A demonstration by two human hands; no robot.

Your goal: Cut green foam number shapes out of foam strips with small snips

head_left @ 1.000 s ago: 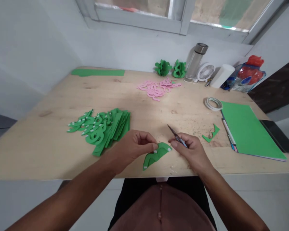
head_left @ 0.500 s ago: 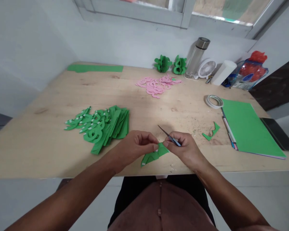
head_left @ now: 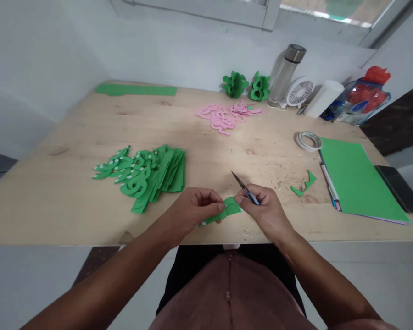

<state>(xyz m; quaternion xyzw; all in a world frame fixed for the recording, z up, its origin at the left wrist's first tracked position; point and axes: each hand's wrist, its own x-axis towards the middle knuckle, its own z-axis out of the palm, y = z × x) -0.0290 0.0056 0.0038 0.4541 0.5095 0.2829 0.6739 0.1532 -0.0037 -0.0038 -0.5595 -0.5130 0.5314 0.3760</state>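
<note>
The right hand, clear of the green cutout one second earlier, now pinches its right end, pointed tool also held; the left hand pinches its other side above the worktop. Green pieces lie left, pink pieces beyond.

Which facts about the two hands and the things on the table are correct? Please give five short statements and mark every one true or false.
1. The right hand holds a pointed tool. True.
2. The left hand pinches a pink piece. False: the left hand pinches a green piece.
3. The pens lie along the left edge of the large green sheet. True.
4. The white fan stands left of the bottle. False: the white fan stands right of the bottle.
5. The hands are apart, not crossed. True.
</note>
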